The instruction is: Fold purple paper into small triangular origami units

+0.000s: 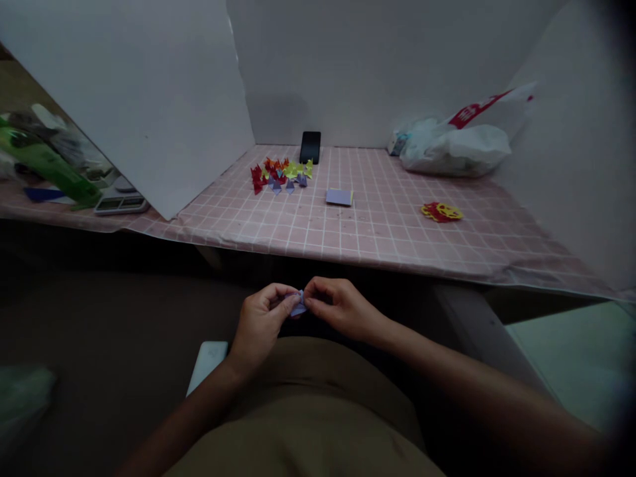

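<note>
Between my two hands, just above my lap, is a small piece of folded lilac paper [299, 309]. My left hand [265, 318] pinches it from the left, thumb on top. My right hand [340, 306] grips its right side with thumb and fingertips. The fingers cover much of the paper, so its exact folded shape is hard to make out. On the table beyond lies a stack of lilac paper squares [339, 197] with a yellow edge showing. Left of that stack stands a cluster of small folded paper figures [281, 173] in red, orange, yellow and lilac.
A dark phone [311, 147] leans near the back panel. Plastic bags [454, 149] lie at the back right, with red and yellow cut-out pieces [442, 212] nearer. A small scale [121, 202] sits left of the white panel [149, 99]. A white device [207, 363] lies beside my left forearm.
</note>
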`<action>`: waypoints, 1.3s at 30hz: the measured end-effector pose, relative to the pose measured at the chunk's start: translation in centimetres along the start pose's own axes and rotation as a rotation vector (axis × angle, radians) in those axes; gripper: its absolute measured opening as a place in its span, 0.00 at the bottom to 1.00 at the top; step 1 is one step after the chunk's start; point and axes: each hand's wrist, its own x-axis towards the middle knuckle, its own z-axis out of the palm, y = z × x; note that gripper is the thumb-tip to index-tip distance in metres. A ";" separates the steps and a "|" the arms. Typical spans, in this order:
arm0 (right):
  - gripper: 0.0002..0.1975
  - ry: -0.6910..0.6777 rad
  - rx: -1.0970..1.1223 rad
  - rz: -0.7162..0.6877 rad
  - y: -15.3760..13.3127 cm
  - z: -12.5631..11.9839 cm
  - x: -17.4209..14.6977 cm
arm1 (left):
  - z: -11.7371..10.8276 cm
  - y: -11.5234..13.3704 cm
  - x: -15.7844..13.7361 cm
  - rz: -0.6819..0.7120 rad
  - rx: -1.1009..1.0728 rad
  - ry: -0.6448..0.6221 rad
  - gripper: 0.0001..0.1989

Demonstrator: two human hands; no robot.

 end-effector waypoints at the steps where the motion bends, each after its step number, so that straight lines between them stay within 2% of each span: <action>1: 0.05 0.005 -0.009 0.001 0.0 0.0 0.0 | 0.0 0.0 0.0 0.005 0.010 -0.004 0.06; 9: 0.04 0.003 0.008 0.003 0.1 0.0 0.0 | 0.0 0.3 0.0 0.018 0.064 -0.006 0.06; 16: 0.04 -0.003 -0.018 0.020 0.1 -0.1 0.1 | 0.0 0.3 0.1 -0.049 -0.018 -0.051 0.09; 24: 0.05 0.001 -0.056 0.005 0.3 0.2 0.0 | -0.3 -0.1 0.5 -0.017 0.094 -0.030 0.09; 32: 0.04 -0.018 -0.003 0.036 0.2 -0.2 0.2 | -0.5 0.5 0.5 -0.101 -0.048 -0.095 0.10; 39: 0.05 -0.028 -0.037 0.005 0.1 -0.4 0.2 | -0.5 0.0 0.6 -0.081 -0.049 -0.086 0.10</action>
